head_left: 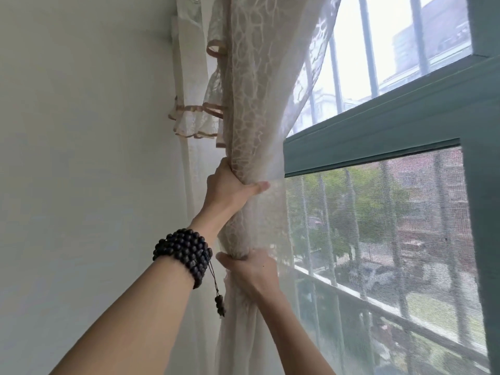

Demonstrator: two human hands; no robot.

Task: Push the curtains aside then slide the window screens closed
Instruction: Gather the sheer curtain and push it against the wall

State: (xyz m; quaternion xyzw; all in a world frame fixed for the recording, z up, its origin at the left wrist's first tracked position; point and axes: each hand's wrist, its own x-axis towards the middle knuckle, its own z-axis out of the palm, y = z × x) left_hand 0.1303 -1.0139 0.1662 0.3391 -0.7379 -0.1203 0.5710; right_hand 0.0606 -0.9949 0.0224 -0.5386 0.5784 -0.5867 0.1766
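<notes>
- Curtain [254, 109]: sheer, cream, with a netted pattern; gathered into one thick bunch at the left edge of the window, next to the white wall [81, 158]. Above the grip it fans out to the upper right across the top pane; below it hangs straight down.
- Left hand [230, 185]: raised, closed around the bunch from the wall side, thumb lying across the front of the fabric and pointing toward the window. The other fingers are hidden behind the cloth.
- Bead bracelet [184, 255]: dark, wound several times around the left wrist, with a short cord and bead tassel hanging beneath it.
- Right hand [251, 269]: lower on the same bunch, directly under the left hand, gripping the fabric from below with the back of the hand toward the camera. Fingertips are covered by cloth.
- Ruffled trim [197, 117]: cream with a brown edge, hanging in tiers beside the wall, left of the gathered curtain.
- Window frame [378, 136]: green-grey, a horizontal bar separating the upper pane from the lower one.
- Window screen [378, 239]: fine mesh filling the lower opening to the right of the hands; its left edge is just beside the curtain bunch. Whether it is fully shut cannot be determined.
- Outside bars [368, 44]: vertical, visible through both panes, with trees and buildings beyond.
</notes>
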